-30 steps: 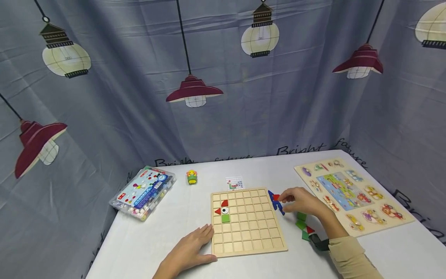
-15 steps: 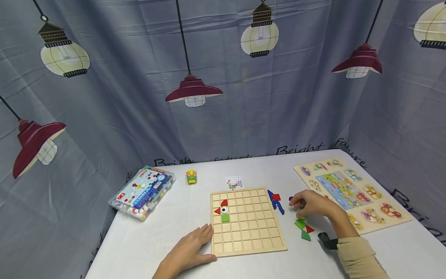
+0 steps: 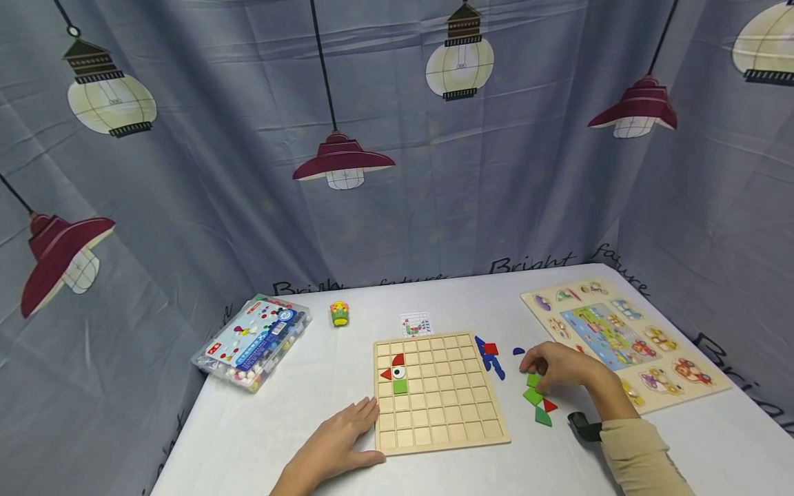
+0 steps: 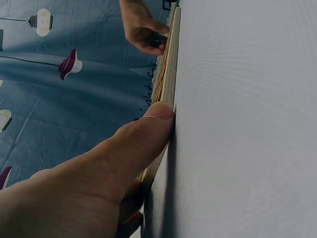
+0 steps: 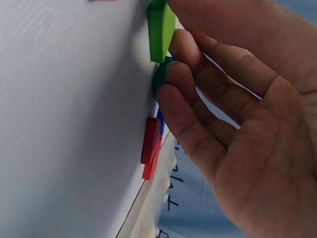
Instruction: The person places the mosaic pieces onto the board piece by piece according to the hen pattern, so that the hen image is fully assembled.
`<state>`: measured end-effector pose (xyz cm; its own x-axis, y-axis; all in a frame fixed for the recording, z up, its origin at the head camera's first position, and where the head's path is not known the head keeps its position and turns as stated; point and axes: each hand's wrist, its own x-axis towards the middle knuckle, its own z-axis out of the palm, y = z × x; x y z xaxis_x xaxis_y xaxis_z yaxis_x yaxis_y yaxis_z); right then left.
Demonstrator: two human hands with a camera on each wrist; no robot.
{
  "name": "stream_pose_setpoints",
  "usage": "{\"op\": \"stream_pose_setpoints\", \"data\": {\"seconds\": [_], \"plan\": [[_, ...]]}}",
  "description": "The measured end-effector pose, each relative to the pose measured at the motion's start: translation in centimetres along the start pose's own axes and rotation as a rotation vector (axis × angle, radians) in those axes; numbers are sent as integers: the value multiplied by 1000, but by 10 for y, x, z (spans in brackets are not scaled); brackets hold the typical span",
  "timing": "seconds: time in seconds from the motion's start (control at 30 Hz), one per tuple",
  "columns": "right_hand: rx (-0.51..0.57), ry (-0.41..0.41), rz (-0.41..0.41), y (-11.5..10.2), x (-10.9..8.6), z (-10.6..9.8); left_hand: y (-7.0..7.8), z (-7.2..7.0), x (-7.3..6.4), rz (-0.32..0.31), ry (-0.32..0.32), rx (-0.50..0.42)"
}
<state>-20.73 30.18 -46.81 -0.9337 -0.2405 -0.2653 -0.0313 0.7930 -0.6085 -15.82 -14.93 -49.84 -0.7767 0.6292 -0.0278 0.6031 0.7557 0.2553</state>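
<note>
My left hand (image 3: pixel 341 437) rests at the lower left corner of the wooden grid board (image 3: pixel 443 451), fingers along its left side. Its thumb (image 4: pixel 161 111) presses against the board's edge. On the board sit a red quarter-round piece (image 3: pixel 398 359), a red triangle (image 3: pixel 386 374), a white eye piece (image 3: pixel 399 372) and a green square (image 3: pixel 400 386). My right hand (image 3: pixel 561 365) is low over loose pieces right of the board, its thumb and fingers apart. Its thumb is beside a light green block (image 5: pixel 161 32); its fingertips are at a dark green piece (image 5: pixel 160 78), partly hidden.
Blue pieces (image 3: pixel 495 365) with a red square (image 3: pixel 491 348) lie by the board's right edge. A small picture card (image 3: pixel 415 324), a toy figure (image 3: pixel 339 313) and a bead case (image 3: pixel 254 341) stand behind and left. A picture puzzle (image 3: pixel 670 403) lies at right.
My right hand has moved from the blue pieces and red square rightward to the green pieces, uncovering a blue half-round piece. My left hand has stayed at the board.
</note>
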Motion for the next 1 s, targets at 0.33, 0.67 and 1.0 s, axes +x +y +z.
{"op": "stream_pose_setpoints", "data": {"seconds": [0.33, 0.67, 1.0], "plan": [[-11, 12, 0, 2, -1, -1, 0, 0, 0, -1, -5, 3], [-35, 46, 26, 4, -1, -3, -1, 1, 1, -2, -6, -10], [-63, 54, 83, 4, 5, -1, -2, 1, 1, -7, -8, -10]]}}
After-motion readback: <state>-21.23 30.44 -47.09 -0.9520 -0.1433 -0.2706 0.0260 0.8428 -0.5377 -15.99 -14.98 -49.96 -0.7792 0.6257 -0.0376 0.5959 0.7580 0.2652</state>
